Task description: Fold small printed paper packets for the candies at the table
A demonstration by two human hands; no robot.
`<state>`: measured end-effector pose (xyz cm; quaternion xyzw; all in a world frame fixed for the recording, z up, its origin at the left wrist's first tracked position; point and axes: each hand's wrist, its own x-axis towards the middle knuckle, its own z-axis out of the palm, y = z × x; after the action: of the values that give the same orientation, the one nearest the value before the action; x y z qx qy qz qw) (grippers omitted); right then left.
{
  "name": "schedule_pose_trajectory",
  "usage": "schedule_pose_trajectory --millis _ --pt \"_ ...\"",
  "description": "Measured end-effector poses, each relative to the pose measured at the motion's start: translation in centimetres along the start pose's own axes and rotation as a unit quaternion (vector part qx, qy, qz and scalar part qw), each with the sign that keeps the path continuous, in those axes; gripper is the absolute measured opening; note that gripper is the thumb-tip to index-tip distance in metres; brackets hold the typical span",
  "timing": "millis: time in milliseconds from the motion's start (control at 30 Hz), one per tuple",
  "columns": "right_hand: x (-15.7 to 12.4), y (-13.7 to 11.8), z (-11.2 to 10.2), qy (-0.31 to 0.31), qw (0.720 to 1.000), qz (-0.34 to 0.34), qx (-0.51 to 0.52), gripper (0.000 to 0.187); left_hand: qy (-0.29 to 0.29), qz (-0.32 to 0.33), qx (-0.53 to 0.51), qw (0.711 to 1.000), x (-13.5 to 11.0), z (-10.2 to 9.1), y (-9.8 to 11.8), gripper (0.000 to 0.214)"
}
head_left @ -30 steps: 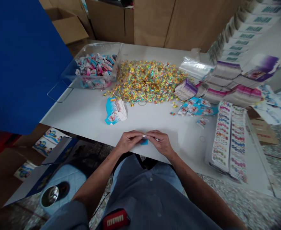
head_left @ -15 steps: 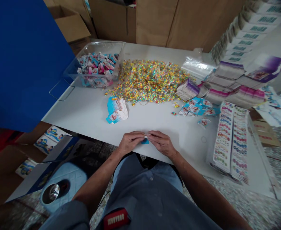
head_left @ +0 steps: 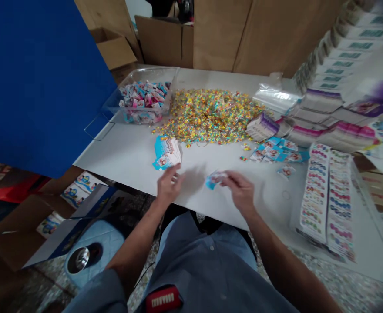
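Right grip (head_left: 240,191) pinched tight on blue card (head_left: 213,180)

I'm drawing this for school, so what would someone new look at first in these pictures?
You'd first spot the big heap of tiny multicoloured wrapped pieces in the middle of the white table. Left of it sits a clear plastic bin of pink and blue packets, beside a large blue panel. Near the front, the right hand holds a small blue-and-white card.
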<state>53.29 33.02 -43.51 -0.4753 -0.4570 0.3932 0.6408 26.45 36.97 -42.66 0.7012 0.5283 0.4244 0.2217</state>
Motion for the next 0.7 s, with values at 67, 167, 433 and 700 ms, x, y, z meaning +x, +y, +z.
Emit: schedule_pose_trajectory --millis 67,167,433,700 --pt "1.1 -0.3 -1.3 0.129 0.979 0.056 0.145 0.028 0.068 -0.032 0.143 0.987 1.8 -2.3 -1.2 0.054" --pt "1.7 0.0 -2.0 0.164 0.949 0.136 0.232 0.033 0.015 -0.042 0.296 0.954 4.2 -4.5 -3.2 0.054" --pt "-1.5 1.5 1.5 0.034 0.985 0.167 0.033 0.036 -0.003 -0.038 0.293 0.955 5.1 -4.5 -5.3 0.028" --pt "-1.9 0.8 4.9 -0.124 0.978 0.163 0.028 0.050 0.055 -0.179 -0.272 0.944 1.2 0.9 0.9 0.027"
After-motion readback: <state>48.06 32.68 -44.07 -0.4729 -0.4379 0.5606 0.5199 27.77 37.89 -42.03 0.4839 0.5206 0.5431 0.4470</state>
